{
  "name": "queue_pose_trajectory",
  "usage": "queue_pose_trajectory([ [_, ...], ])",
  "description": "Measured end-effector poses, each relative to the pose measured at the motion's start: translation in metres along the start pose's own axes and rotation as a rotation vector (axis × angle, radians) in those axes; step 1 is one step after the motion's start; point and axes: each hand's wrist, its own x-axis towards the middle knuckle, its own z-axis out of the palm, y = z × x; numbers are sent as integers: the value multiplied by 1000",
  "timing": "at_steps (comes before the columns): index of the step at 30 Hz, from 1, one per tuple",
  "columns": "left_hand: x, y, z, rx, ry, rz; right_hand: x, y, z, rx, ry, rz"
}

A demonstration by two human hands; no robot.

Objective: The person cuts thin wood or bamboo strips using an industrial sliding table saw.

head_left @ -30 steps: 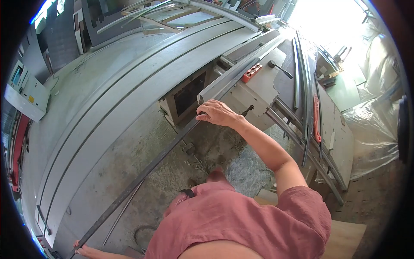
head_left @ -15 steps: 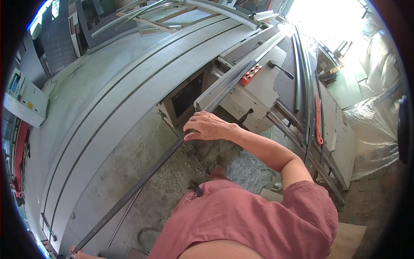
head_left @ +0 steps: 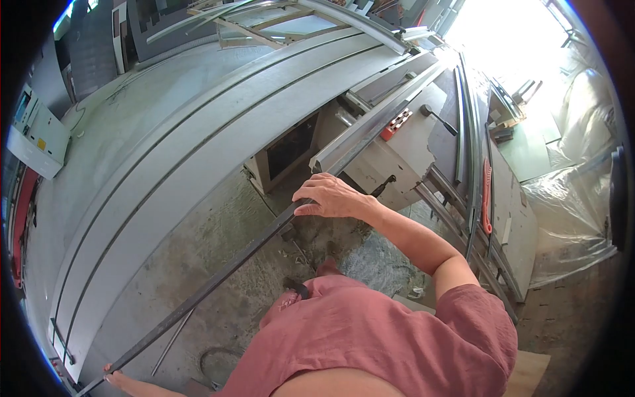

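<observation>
A long, dark, narrow bar (head_left: pixel 211 273) runs diagonally from the lower left up to the end of a light metal rail. My right hand (head_left: pixel 334 196) is wrapped over the bar just short of the rail's end, fingers curled round it. Far down at the lower left, my left hand (head_left: pixel 114 377) grips the same bar near its other end. Beyond my right hand, the light metal rail (head_left: pixel 380 114) stretches away, with a dark strip lying along its side.
A wide grey slotted machine table (head_left: pixel 198 142) curves along the left. Right of the rail are a red block with holes (head_left: pixel 397 124), a black lever (head_left: pixel 438 119) and a red-handled tool (head_left: pixel 487 198). A thin rod (head_left: pixel 173 341) lies below the bar. Plastic sheeting (head_left: pixel 569 218) hangs right.
The view has shifted slightly, so the machine appears further right. My left hand and the bar's lower end show more fully now. Both hands keep their hold.
</observation>
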Motion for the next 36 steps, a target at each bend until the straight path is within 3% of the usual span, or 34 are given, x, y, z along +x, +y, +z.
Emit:
queue_pose_trajectory([
  [7, 30, -15, 7, -25, 2, -74, 0, 17, -6, 62, -46, 96],
  [13, 58, -24, 19, -31, -31, -138, -8, 33, -15, 119, 32, 134],
  [17, 26, -26, 36, -68, -61, -186, -11, 42, -22, 98, 38, 134],
  [20, 9, -44, 42, -121, -14, -90, -12, 58, -38, 122, -10, 188],
  [21, -92, -72, 34, -118, -18, -88, -12, 70, -40, 101, -23, 177],
  [22, -41, -73, 12, -103, -164, -168, -13, 79, -44, 80, -36, 167],
  [23, 61, -49, 10, -84, -307, -250, -15, 85, -48, 77, -3, 163],
  [24, 62, -52, 10, -81, -308, -251, -16, 91, -52, 79, -3, 166],
  [27, 22, -75, 32, -95, -306, -329, -13, 112, -66, 32, 10, 222],
  [30, -11, -96, 51, -32, -195, -170, -14, 142, -75, -81, 17, 252],
  [33, -31, -117, 63, -149, -261, -252, -18, 162, -93, -218, 22, 318],
  [36, -48, -133, 75, -153, -230, -289, -25, 190, -105, -157, 56, 348],
])
